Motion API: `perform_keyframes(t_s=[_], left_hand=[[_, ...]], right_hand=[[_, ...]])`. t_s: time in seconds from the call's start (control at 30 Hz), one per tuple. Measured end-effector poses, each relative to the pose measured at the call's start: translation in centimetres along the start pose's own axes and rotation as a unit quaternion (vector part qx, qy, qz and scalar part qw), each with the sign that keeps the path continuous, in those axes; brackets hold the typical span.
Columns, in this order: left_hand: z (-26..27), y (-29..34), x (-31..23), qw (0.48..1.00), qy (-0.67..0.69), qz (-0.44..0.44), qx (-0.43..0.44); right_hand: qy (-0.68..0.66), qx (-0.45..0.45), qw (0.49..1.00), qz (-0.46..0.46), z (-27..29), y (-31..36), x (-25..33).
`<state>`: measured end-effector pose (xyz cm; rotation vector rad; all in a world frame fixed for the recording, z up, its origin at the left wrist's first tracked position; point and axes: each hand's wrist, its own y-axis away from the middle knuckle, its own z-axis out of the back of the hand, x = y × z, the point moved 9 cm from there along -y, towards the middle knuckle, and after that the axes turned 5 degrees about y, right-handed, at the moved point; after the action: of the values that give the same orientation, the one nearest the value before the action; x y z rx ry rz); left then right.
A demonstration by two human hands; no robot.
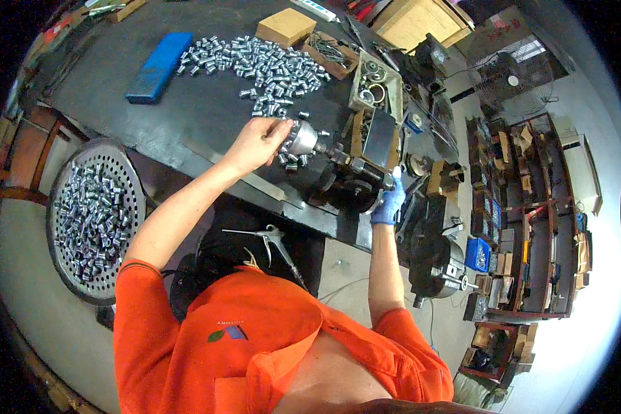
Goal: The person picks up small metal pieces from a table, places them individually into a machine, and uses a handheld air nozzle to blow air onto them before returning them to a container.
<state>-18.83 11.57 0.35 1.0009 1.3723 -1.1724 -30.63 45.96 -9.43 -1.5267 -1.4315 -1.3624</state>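
My left hand (pixel 261 143) is bare and closed at the front of a silver, cup-shaped metal chuck (pixel 301 138), its thumb against the rim. Whatever its fingers pinch is hidden. The chuck sits on the spindle of a dark bench machine (pixel 352 183) at the table's near edge. At the machine's right end is my right hand (pixel 389 201) in a blue glove, thumb pointing up and fingers curled round a part I cannot make out. Small shiny metal sleeves (pixel 272 65) lie in a loose heap beyond the chuck, with a few below it.
A perforated round metal tray (pixel 136 185) full of similar sleeves stands at the left. On the table are a blue block (pixel 160 67), a yellowish box (pixel 286 27) and a parts bin (pixel 393 86). An air gun (pixel 272 236) lies below the edge. Shelves (pixel 541 221) and a fan (pixel 513 81) are right.
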Motion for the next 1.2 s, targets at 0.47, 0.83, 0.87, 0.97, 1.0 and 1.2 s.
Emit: perform_keyframes(t_s=[0.47, 0.83, 0.87, 0.97, 1.0, 1.2], left_hand=[[-0.6, -0.4, 0.1, 0.999, -0.018, -0.034, -0.001], [-0.4, -0.2, 0.0, 0.999, -0.029, -0.021, -0.02], [-0.5, -0.3, 0.1, 0.999, -0.028, -0.025, -0.024], [-0.4, -0.4, 0.3, 0.999, -0.028, -0.024, -0.027], [-0.5, -0.6, 0.4, 0.999, -0.027, -0.023, -0.026], [-0.3, -0.3, 1.4, 0.999, 0.018, 0.033, -0.021]], right_hand=[[-0.101, 0.142, 0.98, 0.096, -1.6, 6.8, 11.2], [-0.019, 0.07, 0.991, 0.11, -4.1, 1.4, 10.2], [-0.045, 0.086, 0.989, 0.109, -4.0, 1.7, 10.3], [-0.1, 0.093, 0.983, 0.126, -4.6, 3.9, 11.3], [-0.075, 0.047, 0.988, 0.127, -4.0, 4.7, 11.7], [-0.072, 0.077, 0.988, 0.114, -0.1, 9.8, 10.2]])
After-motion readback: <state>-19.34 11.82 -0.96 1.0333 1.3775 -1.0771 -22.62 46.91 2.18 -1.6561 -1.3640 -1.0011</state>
